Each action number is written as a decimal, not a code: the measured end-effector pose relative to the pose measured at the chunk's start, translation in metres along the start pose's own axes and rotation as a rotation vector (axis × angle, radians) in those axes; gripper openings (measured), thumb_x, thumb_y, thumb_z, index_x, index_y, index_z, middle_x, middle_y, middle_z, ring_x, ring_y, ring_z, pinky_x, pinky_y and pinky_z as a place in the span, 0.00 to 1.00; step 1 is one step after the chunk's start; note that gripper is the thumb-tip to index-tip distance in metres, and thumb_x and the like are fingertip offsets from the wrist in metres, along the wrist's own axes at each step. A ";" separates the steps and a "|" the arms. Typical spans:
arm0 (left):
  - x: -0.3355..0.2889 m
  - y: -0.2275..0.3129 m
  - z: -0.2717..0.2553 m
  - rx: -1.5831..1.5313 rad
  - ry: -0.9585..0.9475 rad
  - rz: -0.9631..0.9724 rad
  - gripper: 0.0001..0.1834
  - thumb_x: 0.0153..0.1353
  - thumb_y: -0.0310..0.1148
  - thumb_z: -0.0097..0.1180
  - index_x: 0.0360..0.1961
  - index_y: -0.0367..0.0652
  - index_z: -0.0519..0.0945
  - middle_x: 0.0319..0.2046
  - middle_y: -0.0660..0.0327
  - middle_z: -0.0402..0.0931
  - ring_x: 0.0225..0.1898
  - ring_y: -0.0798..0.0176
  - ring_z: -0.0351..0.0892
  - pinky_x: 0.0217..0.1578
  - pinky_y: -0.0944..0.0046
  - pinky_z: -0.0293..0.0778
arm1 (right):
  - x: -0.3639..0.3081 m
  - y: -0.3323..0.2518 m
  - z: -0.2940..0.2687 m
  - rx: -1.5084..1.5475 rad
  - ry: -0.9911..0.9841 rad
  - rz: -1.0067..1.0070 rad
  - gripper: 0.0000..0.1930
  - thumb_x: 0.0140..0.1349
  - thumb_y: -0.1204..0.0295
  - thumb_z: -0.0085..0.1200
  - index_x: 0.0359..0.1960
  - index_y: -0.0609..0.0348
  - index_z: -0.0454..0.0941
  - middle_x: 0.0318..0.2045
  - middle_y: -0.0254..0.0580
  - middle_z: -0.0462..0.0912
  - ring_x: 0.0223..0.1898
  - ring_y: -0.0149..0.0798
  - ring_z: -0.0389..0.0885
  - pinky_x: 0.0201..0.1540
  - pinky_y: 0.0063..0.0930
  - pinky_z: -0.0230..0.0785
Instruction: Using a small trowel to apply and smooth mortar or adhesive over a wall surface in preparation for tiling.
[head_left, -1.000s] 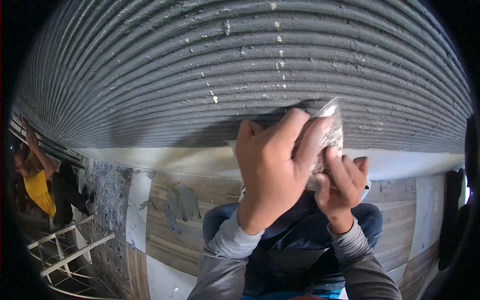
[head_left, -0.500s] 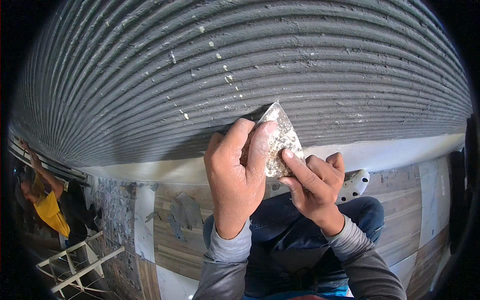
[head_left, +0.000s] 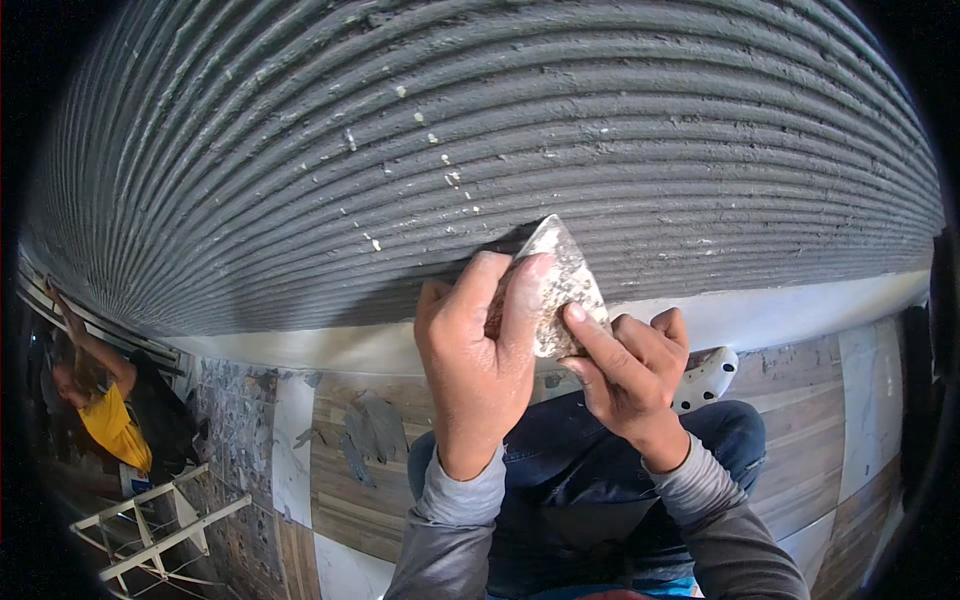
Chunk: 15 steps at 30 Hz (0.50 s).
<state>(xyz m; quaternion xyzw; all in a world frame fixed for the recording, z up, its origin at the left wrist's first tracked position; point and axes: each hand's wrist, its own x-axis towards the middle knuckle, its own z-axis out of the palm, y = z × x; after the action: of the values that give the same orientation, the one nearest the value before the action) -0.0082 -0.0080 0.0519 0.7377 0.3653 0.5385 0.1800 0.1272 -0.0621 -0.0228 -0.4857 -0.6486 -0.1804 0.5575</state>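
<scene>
Head view: left hand [head_left: 478, 365] and right hand [head_left: 625, 370] both have fingers clamped on mortar-crusted trowel [head_left: 562, 285], tip touching ridged grey mortar wall [head_left: 450, 150].

Both hands, left hand [head_left: 478, 365] and right hand [head_left: 628, 372], grip a trowel [head_left: 562, 285] against ridged mortar [head_left: 480, 150].

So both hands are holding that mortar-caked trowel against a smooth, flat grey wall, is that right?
Not quite. Both the left hand and the right hand do hold the mortar-caked trowel against the grey wall, but the wall is not smooth: the head view shows its mortar combed into long ridges running side by side across it.
</scene>
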 end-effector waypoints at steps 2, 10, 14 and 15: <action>-0.001 0.003 -0.006 0.032 -0.018 -0.021 0.09 0.66 0.33 0.61 0.33 0.38 0.83 0.19 0.56 0.74 0.20 0.56 0.63 0.27 0.59 0.61 | 0.001 -0.001 -0.001 0.011 -0.012 0.002 0.30 0.50 0.57 0.68 0.59 0.41 0.83 0.17 0.24 0.57 0.19 0.30 0.50 0.29 0.29 0.41; 0.000 0.002 -0.014 0.065 -0.072 -0.057 0.09 0.67 0.32 0.60 0.34 0.36 0.82 0.20 0.55 0.74 0.23 0.59 0.62 0.27 0.59 0.62 | -0.001 -0.007 0.001 0.032 -0.028 0.027 0.30 0.51 0.57 0.68 0.60 0.39 0.82 0.17 0.23 0.59 0.19 0.29 0.51 0.30 0.29 0.41; 0.000 -0.004 -0.011 0.001 -0.053 -0.041 0.08 0.67 0.32 0.60 0.35 0.37 0.83 0.21 0.56 0.75 0.23 0.59 0.63 0.28 0.59 0.62 | -0.002 -0.010 0.003 0.000 -0.011 0.032 0.30 0.50 0.57 0.69 0.59 0.38 0.82 0.17 0.23 0.59 0.19 0.29 0.51 0.30 0.29 0.41; -0.001 -0.004 -0.009 0.003 -0.030 -0.023 0.08 0.67 0.31 0.60 0.36 0.37 0.83 0.22 0.56 0.76 0.24 0.59 0.63 0.28 0.60 0.62 | -0.002 -0.010 0.003 -0.010 -0.013 0.036 0.30 0.49 0.57 0.69 0.59 0.38 0.83 0.17 0.22 0.59 0.19 0.29 0.51 0.30 0.29 0.41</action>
<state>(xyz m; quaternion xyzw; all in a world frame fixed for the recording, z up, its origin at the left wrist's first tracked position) -0.0181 -0.0069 0.0518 0.7416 0.3719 0.5248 0.1904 0.1170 -0.0648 -0.0226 -0.5013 -0.6424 -0.1703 0.5541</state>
